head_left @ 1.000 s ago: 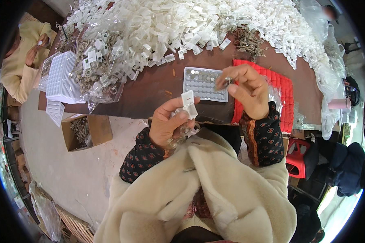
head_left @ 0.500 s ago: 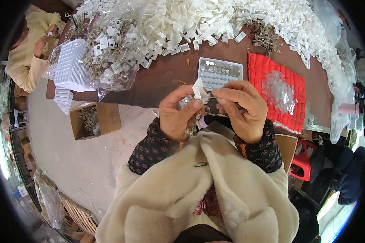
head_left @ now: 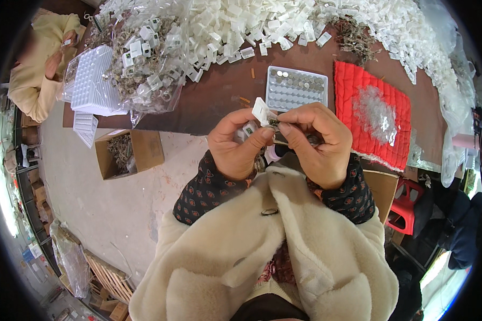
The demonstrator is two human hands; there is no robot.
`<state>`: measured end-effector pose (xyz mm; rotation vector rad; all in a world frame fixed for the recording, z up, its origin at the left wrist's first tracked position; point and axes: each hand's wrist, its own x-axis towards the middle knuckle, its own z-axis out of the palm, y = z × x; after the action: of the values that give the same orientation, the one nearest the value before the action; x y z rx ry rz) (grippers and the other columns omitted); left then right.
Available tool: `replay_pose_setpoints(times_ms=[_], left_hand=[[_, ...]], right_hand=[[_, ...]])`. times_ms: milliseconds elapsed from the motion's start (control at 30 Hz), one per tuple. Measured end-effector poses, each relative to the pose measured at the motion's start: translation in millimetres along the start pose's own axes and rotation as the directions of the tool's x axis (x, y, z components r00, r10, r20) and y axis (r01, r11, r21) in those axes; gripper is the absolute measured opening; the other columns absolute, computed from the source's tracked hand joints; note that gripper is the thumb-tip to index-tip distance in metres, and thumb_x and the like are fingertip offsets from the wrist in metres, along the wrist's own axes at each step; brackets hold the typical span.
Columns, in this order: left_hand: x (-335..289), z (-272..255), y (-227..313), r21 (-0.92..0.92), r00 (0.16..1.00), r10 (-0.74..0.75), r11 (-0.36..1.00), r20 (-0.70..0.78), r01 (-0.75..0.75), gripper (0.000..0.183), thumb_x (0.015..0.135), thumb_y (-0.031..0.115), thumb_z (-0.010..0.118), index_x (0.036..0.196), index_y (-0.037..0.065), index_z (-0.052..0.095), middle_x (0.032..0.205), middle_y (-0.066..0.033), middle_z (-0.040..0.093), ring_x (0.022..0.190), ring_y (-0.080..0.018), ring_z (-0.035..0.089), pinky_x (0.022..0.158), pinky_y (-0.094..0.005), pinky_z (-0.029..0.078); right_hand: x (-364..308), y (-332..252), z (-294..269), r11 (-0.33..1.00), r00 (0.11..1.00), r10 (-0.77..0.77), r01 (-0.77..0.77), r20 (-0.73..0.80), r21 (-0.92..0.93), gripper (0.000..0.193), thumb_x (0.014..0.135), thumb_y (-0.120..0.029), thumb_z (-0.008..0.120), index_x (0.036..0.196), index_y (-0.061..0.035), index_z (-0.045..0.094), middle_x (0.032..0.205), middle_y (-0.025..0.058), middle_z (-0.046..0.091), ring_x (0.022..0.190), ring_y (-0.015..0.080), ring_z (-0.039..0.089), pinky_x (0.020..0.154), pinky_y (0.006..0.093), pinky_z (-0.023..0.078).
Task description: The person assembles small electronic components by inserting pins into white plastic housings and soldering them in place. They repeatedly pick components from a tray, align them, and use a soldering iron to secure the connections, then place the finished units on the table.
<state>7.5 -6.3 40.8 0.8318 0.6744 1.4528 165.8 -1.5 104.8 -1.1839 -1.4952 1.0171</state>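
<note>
Between the thumb and fingers of my left hand (head_left: 234,143) is a small white plastic case (head_left: 262,111), with a flat flap standing up. Another small clear-and-white case (head_left: 249,128) is tucked in the same hand's curled fingers. My right hand (head_left: 323,143) is closed, its thumb and fingertips pressed together against the first case's right side. A small dark part (head_left: 273,123) shows there, too tiny to make out. Just beyond my hands lies a pale compartment tray (head_left: 286,100), its far rows filled with round silvery discs (head_left: 285,75).
White plastic cases (head_left: 235,27) are heaped along the table's far side. A clear bag (head_left: 160,80) of cases and stacked white trays (head_left: 97,80) stand left, with a red quilted cloth (head_left: 348,107) right. A cardboard box (head_left: 147,150) sits below. Another person (head_left: 29,91) works far left.
My right fingertips have come in against the case, from slightly apart to touching it. The case has tilted a little in my left hand. The whole view has shifted slightly.
</note>
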Motion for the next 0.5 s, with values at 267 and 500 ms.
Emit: replay_pose_setpoints(times_ms=[267, 500], left_hand=[[1, -4, -3, 0.040, 0.998, 0.065, 0.997, 0.011, -0.066, 0.029, 0.088, -0.003, 0.071, 0.115, -0.002, 0.060, 0.101, -0.0090, 0.069, 0.081, -0.0100, 0.062, 0.072, -0.0250, 0.053], [0, -1, -6, 0.082, 0.994, 0.085, 0.993, -0.066, -0.079, 0.027, 0.089, -0.004, 0.069, 0.112, -0.001, 0.055, 0.100, -0.0106, 0.067, 0.081, -0.0108, 0.061, 0.070, -0.0251, 0.053]], right_hand=[[-1, 2, -4, 0.920, 0.959, 0.224, -0.266, 0.170, 0.289, 0.018, 0.086, 0.003, 0.071, 0.104, -0.0001, 0.072, 0.093, 0.0030, 0.068, 0.076, 0.0046, 0.061, 0.069, 0.0219, 0.050], [-4, 6, 8, 0.964, 0.980, 0.193, -0.200, 0.057, 0.176, 0.022, 0.086, 0.005, 0.068, 0.107, -0.0012, 0.069, 0.091, 0.0004, 0.067, 0.073, 0.0022, 0.059, 0.065, 0.0197, 0.048]])
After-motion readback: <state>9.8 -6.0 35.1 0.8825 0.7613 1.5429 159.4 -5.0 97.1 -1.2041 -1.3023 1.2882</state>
